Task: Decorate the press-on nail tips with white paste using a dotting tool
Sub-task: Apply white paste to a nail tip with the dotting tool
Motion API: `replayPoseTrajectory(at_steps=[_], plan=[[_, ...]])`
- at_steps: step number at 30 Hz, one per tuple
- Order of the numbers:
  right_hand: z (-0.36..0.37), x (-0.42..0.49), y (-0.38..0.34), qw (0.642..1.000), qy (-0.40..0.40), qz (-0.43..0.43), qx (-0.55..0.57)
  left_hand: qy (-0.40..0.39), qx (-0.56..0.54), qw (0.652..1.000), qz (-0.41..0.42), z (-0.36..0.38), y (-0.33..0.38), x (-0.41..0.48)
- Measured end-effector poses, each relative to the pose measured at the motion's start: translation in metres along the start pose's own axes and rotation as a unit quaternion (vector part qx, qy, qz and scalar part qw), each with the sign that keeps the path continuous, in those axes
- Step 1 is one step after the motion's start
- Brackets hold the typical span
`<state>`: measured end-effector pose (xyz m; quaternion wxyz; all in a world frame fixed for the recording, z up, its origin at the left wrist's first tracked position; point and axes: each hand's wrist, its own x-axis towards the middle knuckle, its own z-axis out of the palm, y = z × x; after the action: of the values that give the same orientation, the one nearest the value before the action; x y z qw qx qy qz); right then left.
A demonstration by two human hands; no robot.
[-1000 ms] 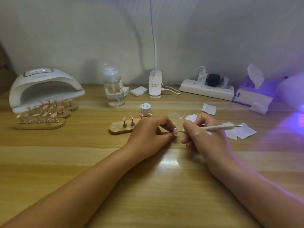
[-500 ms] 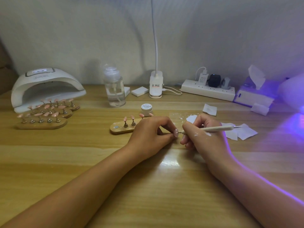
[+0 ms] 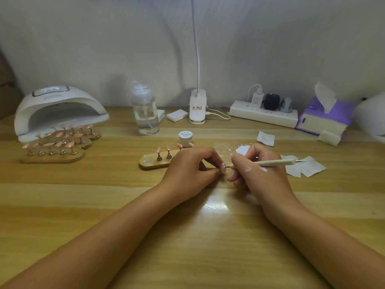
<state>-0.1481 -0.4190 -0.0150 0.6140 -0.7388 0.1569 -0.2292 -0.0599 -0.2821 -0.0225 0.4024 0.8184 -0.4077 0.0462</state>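
— What did the left hand (image 3: 191,167) hold?
— It pinched a nail tip (image 3: 223,167) in curled fingers, mid-table, just right of the stand (image 3: 154,162).
— And the right hand (image 3: 256,170)?
— It gripped the tool (image 3: 275,163) pen-style, its point just beside the tip. White paste (image 3: 263,169) marked its back.

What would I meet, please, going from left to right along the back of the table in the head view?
Nail curing lamp → clear pump bottle → small white block → clip lamp base → power strip → purple tissue pack.
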Motion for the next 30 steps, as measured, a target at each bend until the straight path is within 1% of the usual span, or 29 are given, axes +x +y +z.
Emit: replayPoseTrajectory(at_steps=[30], plan=[[-0.0003, -0.0004, 0.0006, 1.0, 0.003, -0.001, 0.01, -0.006, -0.01, 1.0, -0.013, -0.0001, 0.0009, -0.0005]])
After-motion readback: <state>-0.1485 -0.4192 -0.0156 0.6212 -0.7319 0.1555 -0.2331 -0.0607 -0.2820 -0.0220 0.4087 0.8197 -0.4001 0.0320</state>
